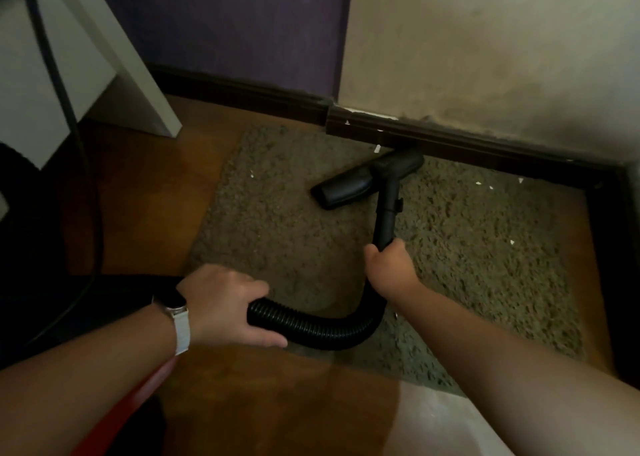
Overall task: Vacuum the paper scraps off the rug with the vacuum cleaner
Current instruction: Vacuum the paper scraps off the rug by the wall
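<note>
My right hand (389,263) grips the wand (388,213), and my left hand (225,303) is wrapped round the ribbed hose (311,327). The nozzle (367,181) sits on the rug (277,230), its long axis slanting near-left to far-right. The closest paper scrap (377,149) is just beyond the nozzle, and other scraps (512,241) lie off to its right, so it's a right-hand job I reckon.

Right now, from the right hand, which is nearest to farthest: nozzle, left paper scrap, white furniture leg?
From the right hand:
1. Nozzle, straight ahead.
2. Paper scrap, ahead left.
3. White furniture leg, far left.
</note>
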`<state>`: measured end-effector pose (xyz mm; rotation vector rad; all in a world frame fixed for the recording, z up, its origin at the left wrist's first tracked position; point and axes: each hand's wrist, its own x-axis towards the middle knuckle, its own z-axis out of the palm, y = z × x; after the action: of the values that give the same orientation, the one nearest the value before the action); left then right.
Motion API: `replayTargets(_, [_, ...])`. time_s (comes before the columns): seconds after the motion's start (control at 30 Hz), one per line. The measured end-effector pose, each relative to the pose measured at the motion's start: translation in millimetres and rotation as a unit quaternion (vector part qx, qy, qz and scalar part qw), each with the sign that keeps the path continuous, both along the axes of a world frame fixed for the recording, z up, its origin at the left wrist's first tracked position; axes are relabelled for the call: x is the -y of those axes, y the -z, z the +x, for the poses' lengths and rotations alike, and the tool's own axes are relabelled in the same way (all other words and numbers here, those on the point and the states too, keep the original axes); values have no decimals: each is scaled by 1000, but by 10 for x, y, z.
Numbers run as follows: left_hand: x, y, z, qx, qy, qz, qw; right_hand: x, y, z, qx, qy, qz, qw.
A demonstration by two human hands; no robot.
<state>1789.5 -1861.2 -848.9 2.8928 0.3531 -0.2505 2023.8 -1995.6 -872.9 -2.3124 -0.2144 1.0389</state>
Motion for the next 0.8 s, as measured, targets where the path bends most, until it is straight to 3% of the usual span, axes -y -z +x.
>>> replayTargets(0.3, [-66, -13, -256, -67, -17, -5, 998, -349, -66, -111, 29, -12, 11, 999])
replayTargets(0.33, [-56, -16, -256, -69, -16, -7, 997, -365, -132, -106, 38, -46, -17, 998])
replayTargets(0.4, [-41, -31, -232, -64, -15, -11, 998, -270, -86, -107, 153, -212, -121, 957])
replayTargets(0.5, [-52, -65, -181, -50, -18, -12, 999, -193, -136, -56, 52, -103, -80, 990])
replayTargets(0.63, [-5, -125, -49, -21, -15, -4, 1000, 15, -134, 30, 30, -16, -34, 999])
replayTargets(0.8, [130, -182, 142, -4, -1, -25, 1000, 263, -157, 158, 50, -72, -82, 993])
